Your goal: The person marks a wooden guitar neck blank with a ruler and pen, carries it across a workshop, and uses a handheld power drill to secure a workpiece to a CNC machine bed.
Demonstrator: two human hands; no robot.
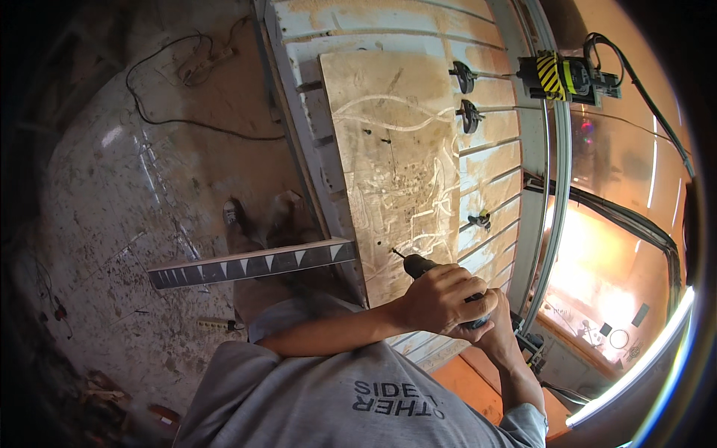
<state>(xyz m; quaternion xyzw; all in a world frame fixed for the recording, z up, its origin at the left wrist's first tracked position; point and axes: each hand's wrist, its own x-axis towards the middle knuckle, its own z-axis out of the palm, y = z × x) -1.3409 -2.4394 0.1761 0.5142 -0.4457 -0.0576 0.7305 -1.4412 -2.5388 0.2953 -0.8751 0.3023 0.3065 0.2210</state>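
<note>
Both of my hands are closed around a dark cordless drill (pixel 418 264). My left hand (pixel 447 295) wraps over the drill's body from above. Below it, my right hand (pixel 487 328) is closed at the grip end; part of its fingers is hidden. The thin drill bit (pixel 398 254) points away to the left, its tip at the surface of a wooden panel (pixel 403 164). I cannot tell whether the tip has entered the wood. Carved curving lines, dark spots and small holes mark the panel, which lies flat on a slatted machine bed (pixel 485 168).
Black clamps (pixel 464 77) stand by the panel's right edge. A narrow strip with dark and light triangles (pixel 254 265) juts out past the bed's left side. A rail-mounted machine unit (pixel 553 76) with striped tape is at far right. A cable (pixel 168 122) crosses the stained floor.
</note>
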